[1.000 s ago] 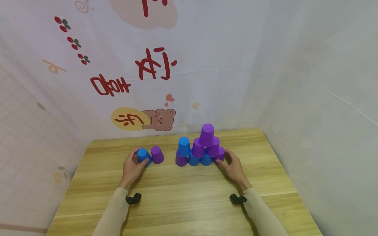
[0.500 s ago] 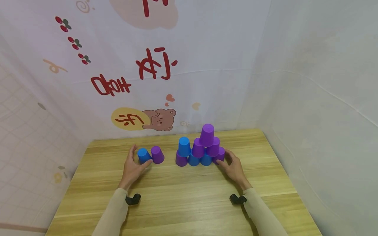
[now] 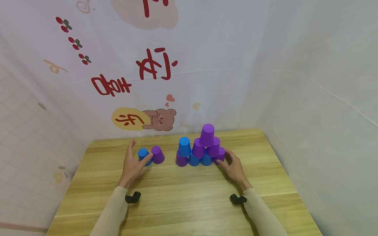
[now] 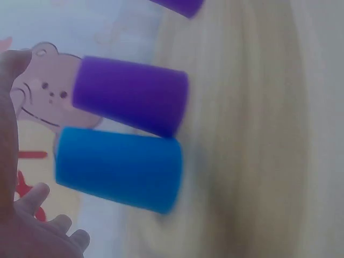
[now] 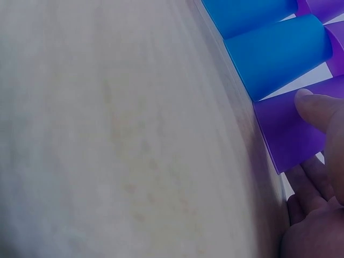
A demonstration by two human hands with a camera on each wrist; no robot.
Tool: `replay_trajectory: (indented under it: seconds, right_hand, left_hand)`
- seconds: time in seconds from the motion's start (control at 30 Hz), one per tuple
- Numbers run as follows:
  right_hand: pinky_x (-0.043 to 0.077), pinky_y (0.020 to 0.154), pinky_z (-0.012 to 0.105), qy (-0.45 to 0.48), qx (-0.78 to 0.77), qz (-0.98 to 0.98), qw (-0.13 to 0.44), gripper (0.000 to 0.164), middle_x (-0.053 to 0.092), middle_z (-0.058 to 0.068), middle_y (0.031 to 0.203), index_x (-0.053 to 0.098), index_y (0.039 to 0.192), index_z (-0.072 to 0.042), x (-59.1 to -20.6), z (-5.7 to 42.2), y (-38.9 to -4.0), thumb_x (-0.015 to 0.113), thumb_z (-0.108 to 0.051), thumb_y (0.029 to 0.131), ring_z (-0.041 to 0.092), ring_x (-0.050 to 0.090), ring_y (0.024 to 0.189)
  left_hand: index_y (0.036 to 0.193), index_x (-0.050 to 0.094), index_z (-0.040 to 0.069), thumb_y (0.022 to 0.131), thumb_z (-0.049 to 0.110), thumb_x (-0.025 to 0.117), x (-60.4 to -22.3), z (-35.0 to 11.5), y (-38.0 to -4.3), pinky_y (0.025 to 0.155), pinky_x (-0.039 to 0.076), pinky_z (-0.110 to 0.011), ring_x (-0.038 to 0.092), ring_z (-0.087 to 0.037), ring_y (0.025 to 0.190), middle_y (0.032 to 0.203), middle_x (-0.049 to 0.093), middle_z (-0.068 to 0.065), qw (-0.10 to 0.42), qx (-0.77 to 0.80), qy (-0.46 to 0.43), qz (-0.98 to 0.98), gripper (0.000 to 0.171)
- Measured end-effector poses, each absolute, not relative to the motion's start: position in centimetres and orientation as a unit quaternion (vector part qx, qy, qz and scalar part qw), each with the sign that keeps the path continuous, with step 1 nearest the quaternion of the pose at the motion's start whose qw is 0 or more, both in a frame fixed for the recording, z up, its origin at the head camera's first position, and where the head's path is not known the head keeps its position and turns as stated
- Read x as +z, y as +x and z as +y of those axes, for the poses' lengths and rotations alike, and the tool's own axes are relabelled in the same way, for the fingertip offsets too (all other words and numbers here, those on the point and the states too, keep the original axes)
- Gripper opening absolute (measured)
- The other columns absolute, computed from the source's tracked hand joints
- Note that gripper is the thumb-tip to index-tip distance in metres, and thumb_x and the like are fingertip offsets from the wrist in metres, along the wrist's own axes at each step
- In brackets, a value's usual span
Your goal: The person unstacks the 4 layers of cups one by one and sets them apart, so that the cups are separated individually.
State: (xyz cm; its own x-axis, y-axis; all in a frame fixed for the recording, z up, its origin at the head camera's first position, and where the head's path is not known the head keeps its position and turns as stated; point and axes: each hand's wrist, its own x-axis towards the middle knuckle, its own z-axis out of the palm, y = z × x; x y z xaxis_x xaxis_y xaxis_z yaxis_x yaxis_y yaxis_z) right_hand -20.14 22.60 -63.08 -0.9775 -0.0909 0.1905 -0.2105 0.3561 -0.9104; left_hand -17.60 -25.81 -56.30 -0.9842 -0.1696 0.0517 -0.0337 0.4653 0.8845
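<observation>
Danger at one o'clock: cup pyramid's (image 3: pixel 198 147) collapse from any tug by right hand (image 3: pixel 234 167), gripping purple corner cup (image 3: pixel 220 154); at ten, left hand (image 3: pixel 132 167) wide beside blue cup (image 3: pixel 143 153).

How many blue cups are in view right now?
4: the loose blue cup by the left hand, plus, in the stack, the middle-row left cup, bottom-row inner left cup and bottom-row inner right cup. Any nested inside others would be hidden.
</observation>
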Motion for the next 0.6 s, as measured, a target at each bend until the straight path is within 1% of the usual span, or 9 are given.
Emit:
replay_trajectory:
  seconds: [0.13,0.27,0.3,0.4,0.5,0.6]
  right_hand:
    - [0.046,0.132,0.054,0.093,0.559,-0.822,0.055,0.061,0.067,0.021,0.158,0.06,0.157,-0.003,-63.1,22.7,-20.1,0.085,-0.012,0.102,0.039,0.062,0.152]
    - [0.047,0.132,0.053,0.097,0.563,-0.819,0.055,0.061,0.067,0.021,0.158,0.06,0.158,-0.003,-63.1,22.7,-20.1,0.085,-0.012,0.102,0.039,0.063,0.151]
    - [0.047,0.131,0.053,0.097,0.564,-0.818,0.054,0.061,0.067,0.021,0.158,0.06,0.158,-0.003,-63.1,22.7,-20.1,0.084,-0.012,0.103,0.039,0.063,0.15]
    - [0.048,0.131,0.052,0.096,0.562,-0.82,0.056,0.06,0.068,0.02,0.157,0.06,0.157,-0.003,-63.1,22.6,-20.1,0.085,-0.012,0.102,0.038,0.064,0.149]
    - [0.049,0.13,0.053,0.095,0.56,-0.821,0.058,0.06,0.069,0.02,0.155,0.061,0.156,-0.004,-63.2,22.6,-20.1,0.085,-0.012,0.102,0.038,0.065,0.148]
    - [0.049,0.13,0.054,0.095,0.559,-0.821,0.061,0.06,0.07,0.02,0.155,0.061,0.156,-0.003,-63.2,22.6,-20.1,0.085,-0.012,0.102,0.037,0.066,0.146]
  left_hand:
    - [0.181,0.008,0.041,0.099,0.055,0.085,-55.2,-25.3,-17.9,0.138,0.016,-0.083,0.016,-0.041,0.178,0.191,0.02,-0.002,0.08,-0.508,0.04,-0.856,0.114]
    - [0.182,0.009,0.037,0.099,0.053,0.085,-53.9,-24.4,-18.1,0.136,0.017,-0.085,0.016,-0.043,0.177,0.191,0.02,-0.003,0.084,-0.505,0.014,-0.859,0.114]
    - [0.182,0.009,0.038,0.099,0.053,0.085,-53.5,-24.2,-18.2,0.136,0.017,-0.086,0.016,-0.044,0.177,0.191,0.019,-0.001,0.082,-0.505,0.009,-0.859,0.114]
    - [0.181,0.009,0.042,0.098,0.055,0.086,-52.3,-23.4,-18.3,0.135,0.018,-0.087,0.017,-0.044,0.177,0.191,0.018,0.001,0.075,-0.507,-0.005,-0.859,0.114]
    - [0.178,0.008,0.052,0.097,0.056,0.087,-51.3,-22.6,-18.5,0.134,0.019,-0.087,0.016,-0.041,0.178,0.191,0.017,0.005,0.068,-0.508,-0.018,-0.858,0.113]
    - [0.177,0.009,0.056,0.097,0.058,0.086,-50.4,-21.8,-18.7,0.135,0.019,-0.087,0.015,-0.039,0.178,0.191,0.016,0.007,0.068,-0.508,-0.032,-0.858,0.111]
